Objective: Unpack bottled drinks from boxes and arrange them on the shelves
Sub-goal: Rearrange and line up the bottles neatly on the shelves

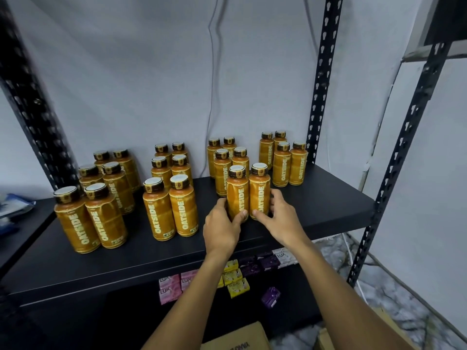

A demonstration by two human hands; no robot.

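Fingers (241, 215) of the left hand (222, 229) curl round the left bottle (236, 193), the right hand (280, 219) grips the right bottle (259, 190), both upright on the shelf (318, 205); other bottles (222, 173) crowd just behind.

The orange bottles (183, 213) read OATSIDE down their sides (small "Latte" above it). Below, pink soap packs (166, 283) say LUX.

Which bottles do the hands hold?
The front pair of the third group from the left: left hand grips its left bottle, right hand its right bottle.
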